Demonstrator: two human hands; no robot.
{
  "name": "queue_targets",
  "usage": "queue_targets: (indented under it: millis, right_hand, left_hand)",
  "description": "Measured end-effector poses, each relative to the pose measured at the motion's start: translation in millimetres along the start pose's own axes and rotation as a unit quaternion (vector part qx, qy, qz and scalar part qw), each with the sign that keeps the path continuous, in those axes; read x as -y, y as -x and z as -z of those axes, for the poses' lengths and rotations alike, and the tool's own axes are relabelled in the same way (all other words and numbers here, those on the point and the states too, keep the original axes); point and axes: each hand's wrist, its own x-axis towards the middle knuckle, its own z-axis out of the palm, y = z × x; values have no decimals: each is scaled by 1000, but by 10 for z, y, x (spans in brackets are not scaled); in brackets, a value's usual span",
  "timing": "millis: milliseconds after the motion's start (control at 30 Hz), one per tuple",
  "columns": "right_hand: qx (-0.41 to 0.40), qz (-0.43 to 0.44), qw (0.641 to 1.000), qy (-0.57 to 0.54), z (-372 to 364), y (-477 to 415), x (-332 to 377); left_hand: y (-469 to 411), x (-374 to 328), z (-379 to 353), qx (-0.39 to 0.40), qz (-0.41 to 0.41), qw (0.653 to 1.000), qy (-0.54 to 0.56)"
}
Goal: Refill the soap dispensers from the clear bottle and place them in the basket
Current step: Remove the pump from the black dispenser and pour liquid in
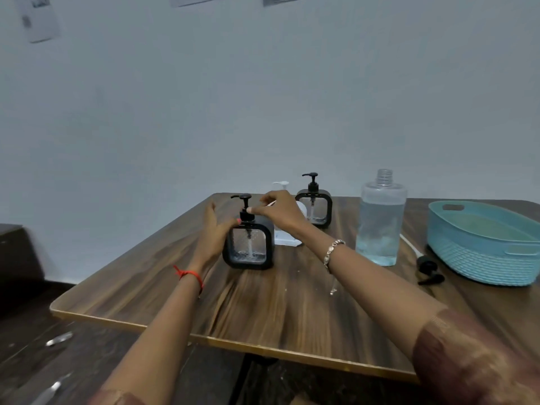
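A black-framed square soap dispenser [249,247] stands near the table's left side. My left hand [214,229] wraps its left edge, thumb on the top. My right hand [277,209] pinches the collar of its black pump [245,207]. Behind them stand a white dispenser [285,235], partly hidden by my right hand, and a second black dispenser [315,204]. The tall clear bottle [380,220], uncapped and mostly full of clear liquid, stands to the right. A teal basket [485,258] sits at the far right with nothing visible in it.
A loose black pump head with a white tube [428,268] lies between the bottle and the basket. The wooden table [263,305] has its front edge close to me. A dark bench [17,252] sits lower left.
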Motion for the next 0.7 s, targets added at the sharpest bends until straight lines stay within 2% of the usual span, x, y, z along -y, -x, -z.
queue_targets:
  millis: [100, 233, 433, 567, 700]
  right_hand:
    - [28, -17, 999, -2, -119, -40, 6]
    - [49, -30, 998, 27, -236, -111, -29]
    - [72, -11, 995, 65, -235, -195, -70]
    - [95, 17, 993, 73, -20, -187, -54]
    - [106, 34, 990, 87, 331, -131, -32]
  left_hand:
    - [-52, 132, 12, 65, 60, 996, -6]
    - [-104, 179, -37, 92, 94, 991, -23]
    - [-146, 149, -32, 102, 65, 992, -26]
    - [-121, 36, -63, 99, 29, 994, 23]
    - [-85, -144, -229, 131, -1, 990, 59]
